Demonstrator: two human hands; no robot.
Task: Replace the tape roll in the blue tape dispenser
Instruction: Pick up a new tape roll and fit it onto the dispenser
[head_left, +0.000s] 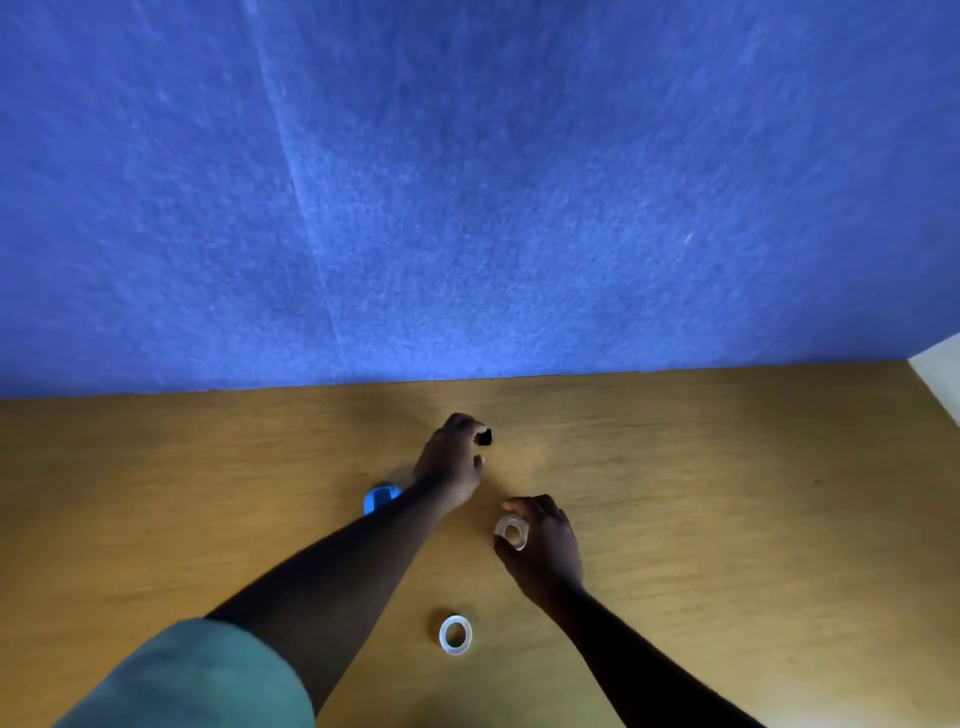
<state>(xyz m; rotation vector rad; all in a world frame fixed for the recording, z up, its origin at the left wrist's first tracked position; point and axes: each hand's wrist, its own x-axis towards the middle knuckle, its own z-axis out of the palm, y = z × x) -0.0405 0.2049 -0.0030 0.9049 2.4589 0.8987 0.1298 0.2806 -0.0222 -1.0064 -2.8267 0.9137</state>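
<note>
The blue tape dispenser (381, 498) lies on the wooden table (727, 493), mostly hidden behind my left forearm. My left hand (450, 462) reaches past it and pinches a small black piece (483, 437) between thumb and fingers. To the right and nearer, my right hand (540, 545) grips a clear tape roll (512, 532) just above the table. A second tape roll (455, 634), with a whitish ring, lies flat on the table near the front, between my two forearms.
A blue felt wall (467, 182) rises straight from the table's far edge. A pale surface (940, 371) shows at the far right corner. My teal sleeve (197, 680) fills the lower left.
</note>
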